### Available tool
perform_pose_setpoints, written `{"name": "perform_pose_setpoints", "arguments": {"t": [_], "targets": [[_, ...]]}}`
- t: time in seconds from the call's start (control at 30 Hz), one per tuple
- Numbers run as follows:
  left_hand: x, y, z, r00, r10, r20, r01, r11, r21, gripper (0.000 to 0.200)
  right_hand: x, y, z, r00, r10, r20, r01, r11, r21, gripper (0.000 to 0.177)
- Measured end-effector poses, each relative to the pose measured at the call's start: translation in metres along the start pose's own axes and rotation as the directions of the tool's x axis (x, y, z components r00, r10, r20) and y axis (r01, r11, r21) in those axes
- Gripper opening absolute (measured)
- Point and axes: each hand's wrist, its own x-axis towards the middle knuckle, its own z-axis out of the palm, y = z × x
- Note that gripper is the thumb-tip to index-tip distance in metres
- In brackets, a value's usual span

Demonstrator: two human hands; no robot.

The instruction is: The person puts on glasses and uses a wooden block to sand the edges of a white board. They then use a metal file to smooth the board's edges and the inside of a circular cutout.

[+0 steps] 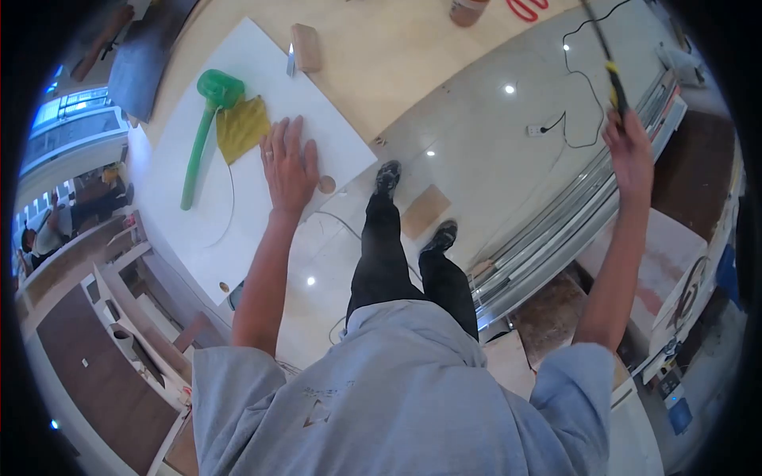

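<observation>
My left hand (pixel 289 166) lies with its fingers stretched out on a white panel (pixel 186 159), its fingertips beside a yellow-olive square of cloth or sandpaper (pixel 243 129). Left of that, a green mallet (pixel 200 143) rests on the panel, its head toward the far side. Out to the right, my right hand (pixel 631 151) is closed around the grip of a long, thin black tool with yellow bands (pixel 609 70). The tool points up and away over the floor; its far end runs out of view and its kind is unclear.
Beyond the panel, a wooden block (pixel 305 47) and a small metal blade (pixel 291 60) lie near the tabletop's (pixel 373 55) edge, with a jar (pixel 467 11) and red handles (pixel 525 8) farther off. Long metal profiles (pixel 556 238) run along the right. A cable (pixel 583 75) crosses the floor.
</observation>
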Motion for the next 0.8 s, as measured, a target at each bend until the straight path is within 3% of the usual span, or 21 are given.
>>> {"name": "perform_pose_setpoints", "arguments": {"t": [0.03,0.1,0.17,0.23,0.3,0.33,0.37,0.4,0.43,0.47,0.5,0.53,0.6,0.63,0.67,0.73,0.8], "targets": [[0.002,0.003,-0.002,1.0,0.002,-0.015,-0.002,1.0,-0.02,0.049,-0.044,0.0,-0.009,0.998,-0.028,-0.055,0.028,1.0,-0.003,0.041],[0.001,0.003,0.0,1.0,0.004,-0.023,-0.005,0.999,-0.047,0.049,-0.13,0.004,0.009,0.99,-0.109,-0.093,0.083,0.964,-0.252,0.052],[0.003,0.006,0.0,0.998,0.03,-0.046,-0.032,0.998,-0.048,0.046,-0.185,0.007,0.042,0.995,-0.081,-0.058,0.072,0.987,-0.143,0.057],[0.004,0.01,0.001,0.997,0.054,-0.056,-0.054,0.999,-0.002,0.044,-0.219,0.026,0.046,1.0,0.012,0.028,-0.016,0.992,0.126,0.052],[-0.005,0.03,-0.007,0.994,0.044,-0.103,-0.046,0.999,-0.022,0.039,-0.253,0.053,0.053,0.978,0.153,-0.142,-0.138,0.984,0.111,0.043],[-0.014,0.057,-0.015,0.989,0.022,-0.149,-0.032,0.997,-0.064,0.035,-0.27,0.078,0.057,0.906,0.213,-0.365,-0.235,0.972,-0.016,0.037],[-0.027,0.084,-0.027,0.985,0.043,-0.165,-0.065,0.989,-0.13,0.03,-0.285,0.111,0.057,0.884,0.153,-0.442,-0.24,0.96,-0.147,0.031],[-0.053,0.111,-0.032,0.979,-0.205,0.011,0.195,0.915,-0.353,0.029,-0.298,0.144,0.058,0.859,0.087,-0.504,-0.255,0.927,-0.275,0.025],[-0.086,0.122,-0.022,0.931,-0.307,0.198,0.365,0.763,-0.534,0.027,-0.312,0.171,0.063,0.871,0.108,-0.48,-0.272,0.918,-0.287,0.026],[-0.111,0.136,-0.012,0.795,-0.381,0.473,0.607,0.501,-0.616,0.035,-0.323,0.187,0.072,0.88,0.127,-0.458,-0.286,0.911,-0.298,0.027],[-0.122,0.16,-0.008,0.689,-0.354,0.632,0.711,0.161,-0.684,0.038,-0.33,0.191,0.088,0.854,0.261,-0.451,-0.395,0.888,-0.236,0.027],[-0.127,0.177,-0.004,0.585,-0.262,0.767,0.745,-0.2,-0.637,0.041,-0.333,0.195,0.106,0.812,0.389,-0.435,-0.501,0.847,-0.179,0.027],[-0.115,0.178,0.014,0.525,-0.347,0.778,0.554,-0.555,-0.621,0.048,-0.327,0.194,0.14,0.77,0.52,-0.369,-0.59,0.801,-0.102,0.025],[-0.107,0.177,0.025,0.48,-0.378,0.792,0.412,-0.699,-0.584,0.052,-0.324,0.196,0.151,0.79,0.511,-0.338,-0.56,0.827,-0.058,0.026],[-0.096,0.172,0.029,0.485,-0.387,0.784,0.33,-0.749,-0.574,0.051,-0.318,0.199,0.161,0.808,0.504,-0.305,-0.534,0.846,-0.016,0.028],[-0.065,0.155,0.029,0.502,-0.417,0.758,0.15,-0.821,-0.551,0.049,-0.304,0.208,0.177,0.84,0.485,-0.244,-0.492,0.87,0.034,0.032],[-0.052,0.146,0.029,0.457,-0.43,0.778,0.116,-0.839,-0.532,0.045,-0.285,0.216,0.193,0.866,0.463,-0.191,-0.462,0.885,0.05,0.036]]}}
